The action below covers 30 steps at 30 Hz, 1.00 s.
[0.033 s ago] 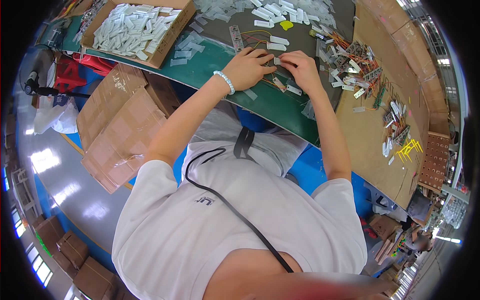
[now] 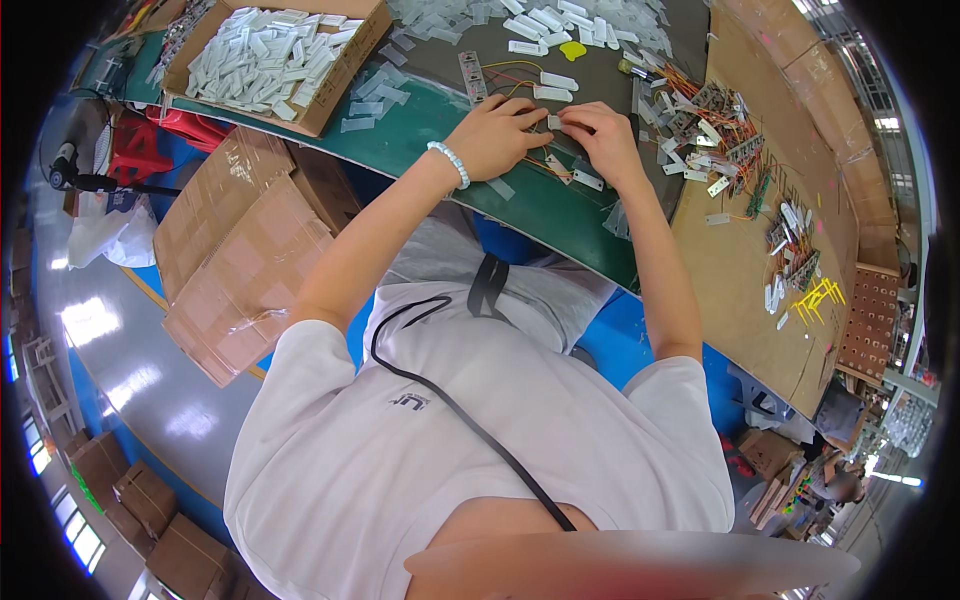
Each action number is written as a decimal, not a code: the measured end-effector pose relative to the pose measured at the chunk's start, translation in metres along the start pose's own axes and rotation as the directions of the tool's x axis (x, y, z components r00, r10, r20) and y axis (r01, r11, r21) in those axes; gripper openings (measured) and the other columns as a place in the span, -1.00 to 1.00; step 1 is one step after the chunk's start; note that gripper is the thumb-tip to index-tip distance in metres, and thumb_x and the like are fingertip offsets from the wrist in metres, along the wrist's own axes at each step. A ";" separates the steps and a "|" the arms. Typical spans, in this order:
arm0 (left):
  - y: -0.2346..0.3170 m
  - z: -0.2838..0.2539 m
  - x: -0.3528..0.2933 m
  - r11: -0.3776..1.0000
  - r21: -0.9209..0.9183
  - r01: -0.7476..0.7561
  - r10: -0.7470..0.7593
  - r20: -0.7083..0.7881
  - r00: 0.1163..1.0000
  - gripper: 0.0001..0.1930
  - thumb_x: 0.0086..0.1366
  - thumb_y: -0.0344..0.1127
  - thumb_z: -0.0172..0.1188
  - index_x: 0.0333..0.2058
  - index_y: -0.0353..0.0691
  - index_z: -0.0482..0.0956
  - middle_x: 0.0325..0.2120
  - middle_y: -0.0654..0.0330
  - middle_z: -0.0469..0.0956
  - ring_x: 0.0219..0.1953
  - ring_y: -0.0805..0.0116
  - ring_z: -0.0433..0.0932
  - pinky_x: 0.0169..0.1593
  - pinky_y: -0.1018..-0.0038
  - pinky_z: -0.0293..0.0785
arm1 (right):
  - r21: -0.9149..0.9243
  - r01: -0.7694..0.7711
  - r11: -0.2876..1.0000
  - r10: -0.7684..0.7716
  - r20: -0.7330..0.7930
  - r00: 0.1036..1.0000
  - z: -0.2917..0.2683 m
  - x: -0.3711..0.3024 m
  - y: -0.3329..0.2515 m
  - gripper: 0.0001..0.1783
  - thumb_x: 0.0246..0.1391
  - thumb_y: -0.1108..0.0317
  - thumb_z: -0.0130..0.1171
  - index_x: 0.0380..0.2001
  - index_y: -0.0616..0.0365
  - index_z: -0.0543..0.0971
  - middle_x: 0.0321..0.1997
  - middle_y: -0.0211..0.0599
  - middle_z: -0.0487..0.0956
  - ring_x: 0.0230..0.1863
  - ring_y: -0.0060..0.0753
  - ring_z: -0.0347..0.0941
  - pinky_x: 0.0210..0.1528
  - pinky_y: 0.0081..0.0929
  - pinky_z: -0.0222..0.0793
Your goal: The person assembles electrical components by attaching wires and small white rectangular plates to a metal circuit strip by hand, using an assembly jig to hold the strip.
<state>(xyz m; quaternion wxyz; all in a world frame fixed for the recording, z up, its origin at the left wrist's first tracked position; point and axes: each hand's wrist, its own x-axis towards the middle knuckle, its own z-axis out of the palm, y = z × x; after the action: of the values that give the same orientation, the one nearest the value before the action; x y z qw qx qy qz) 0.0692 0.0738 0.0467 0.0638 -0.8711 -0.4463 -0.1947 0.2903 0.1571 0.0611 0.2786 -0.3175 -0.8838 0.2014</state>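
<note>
Over the green table [image 2: 420, 120], my left hand [image 2: 497, 135], with a pale bead bracelet on its wrist, reaches in with fingers bent toward a small pale piece [image 2: 554, 122]. My right hand [image 2: 603, 140] pinches the same piece from the other side. Its exact kind is too small to tell. Just beyond my fingers lie two white oblong plastic parts [image 2: 553, 94] with red and yellow wires. Left of the wires is a strip-shaped board [image 2: 471, 77]. Below my hands, a small white plate [image 2: 587, 180] and thin wires rest on the table; my fingers partly hide the wires.
An open cardboard box [image 2: 350, 72] full of white plastic parts stands at the far left. Clear flat pieces [image 2: 378, 90] lie beside it. Wired boards [image 2: 715, 130] are heaped on cardboard to the right, with yellow pieces [image 2: 820, 298] nearer. A yellow item [image 2: 572, 50] lies at the back.
</note>
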 end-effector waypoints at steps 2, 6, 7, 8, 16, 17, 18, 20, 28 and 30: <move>0.000 0.001 0.000 1.000 0.002 -0.001 0.001 -0.001 1.000 -0.64 0.23 -0.26 0.20 0.02 0.12 0.67 0.17 0.27 0.51 0.24 0.28 0.41 0.29 0.22 0.29 | 0.026 -0.046 0.999 0.046 -0.010 0.999 0.002 0.000 -0.001 -0.82 -0.05 0.45 0.36 -0.30 0.18 0.70 -0.21 -0.25 0.71 -0.11 -0.16 0.60 -0.03 -0.31 0.51; 0.000 0.003 0.000 1.000 0.003 0.001 -0.001 0.002 1.000 -0.63 0.23 -0.26 0.21 0.04 0.12 0.65 0.19 0.27 0.50 0.25 0.27 0.40 0.29 0.21 0.29 | 0.070 -0.126 0.990 0.127 -0.011 0.992 0.001 -0.001 -0.004 -0.82 -0.05 0.42 0.38 -0.31 0.17 0.71 -0.23 -0.25 0.71 -0.10 -0.15 0.59 -0.02 -0.30 0.49; 0.001 0.003 0.001 1.000 -0.001 -0.002 0.002 0.004 1.000 -0.62 0.23 -0.26 0.21 0.04 0.12 0.65 0.19 0.27 0.50 0.25 0.26 0.39 0.30 0.20 0.28 | 0.068 -0.128 0.989 0.129 -0.014 0.992 -0.001 -0.001 -0.003 -0.82 -0.05 0.42 0.38 -0.31 0.17 0.71 -0.23 -0.25 0.71 -0.10 -0.15 0.59 -0.02 -0.30 0.49; 0.001 0.002 0.002 1.000 -0.002 -0.007 0.007 0.002 1.000 -0.62 0.23 -0.26 0.21 0.04 0.12 0.65 0.19 0.27 0.50 0.25 0.26 0.39 0.30 0.20 0.28 | 0.037 -0.091 0.995 0.091 0.000 0.996 -0.004 -0.001 -0.002 -0.82 -0.03 0.39 0.37 -0.30 0.17 0.71 -0.19 -0.24 0.70 -0.08 -0.13 0.58 0.00 -0.28 0.49; 0.000 0.000 -0.005 0.999 -0.046 0.017 -0.015 0.046 0.999 -0.59 0.23 -0.32 0.22 0.08 0.06 0.62 0.24 0.28 0.45 0.27 0.25 0.35 0.32 0.20 0.27 | -0.470 -0.597 0.650 0.592 -0.180 0.786 -0.044 -0.035 -0.025 -0.41 -0.02 0.03 0.42 0.04 0.09 0.58 -0.06 -0.04 0.63 -0.05 0.03 0.58 -0.03 -0.09 0.48; 0.000 0.000 -0.006 0.999 -0.051 0.012 -0.010 0.042 0.999 -0.59 0.23 -0.32 0.22 0.08 0.06 0.62 0.24 0.28 0.45 0.27 0.25 0.35 0.32 0.20 0.27 | -0.458 -0.598 0.658 0.625 -0.112 0.773 -0.044 -0.040 -0.020 -0.34 -0.04 0.07 0.42 0.12 0.10 0.52 -0.14 0.00 0.65 -0.11 0.06 0.60 -0.05 -0.07 0.49; -0.001 0.000 -0.007 0.999 -0.044 0.011 -0.009 0.035 0.999 -0.59 0.23 -0.32 0.22 0.08 0.07 0.62 0.24 0.28 0.45 0.27 0.24 0.35 0.32 0.20 0.28 | -0.462 -0.599 0.654 0.626 -0.115 0.771 -0.045 -0.042 -0.014 -0.34 -0.04 0.07 0.42 0.12 0.10 0.52 -0.14 0.00 0.65 -0.11 0.06 0.60 -0.05 -0.07 0.49; -0.002 0.001 -0.004 0.999 -0.040 -0.002 0.004 0.027 1.000 -0.59 0.23 -0.32 0.22 0.08 0.07 0.62 0.24 0.28 0.45 0.27 0.24 0.36 0.32 0.20 0.28 | -0.168 -0.651 0.740 0.644 -0.099 0.758 -0.051 -0.040 0.002 -0.40 -0.03 0.26 0.36 0.10 0.25 0.51 -0.23 -0.04 0.67 -0.18 -0.08 0.63 -0.10 -0.18 0.53; 0.001 0.009 0.003 0.999 -0.020 -0.030 0.030 -0.024 0.999 -0.60 0.21 -0.31 0.22 0.05 0.11 0.63 0.20 0.28 0.48 0.27 0.23 0.37 0.30 0.19 0.29 | 0.862 -0.506 -0.041 0.759 0.356 0.545 -0.064 -0.041 0.028 -0.79 0.33 0.30 0.13 -0.23 0.26 0.50 -0.57 -0.34 0.44 -0.67 -0.59 0.32 -0.67 -0.67 0.18; 0.000 0.006 -0.001 1.000 -0.022 -0.015 0.015 0.003 1.000 -0.59 0.22 -0.32 0.23 0.07 0.11 0.62 0.21 0.28 0.48 0.27 0.22 0.36 0.31 0.19 0.28 | 0.652 -0.637 0.411 0.838 0.006 0.546 -0.051 -0.050 -0.018 -0.78 0.36 0.23 0.08 -0.23 0.19 0.51 -0.59 -0.40 0.43 -0.69 -0.61 0.32 -0.69 -0.65 0.15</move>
<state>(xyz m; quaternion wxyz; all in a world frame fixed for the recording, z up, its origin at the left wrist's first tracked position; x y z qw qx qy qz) 0.0704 0.0754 0.0407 0.0551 -0.8753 -0.4377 -0.1979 0.3462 0.1200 0.0918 0.3809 -0.6044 -0.4787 0.5103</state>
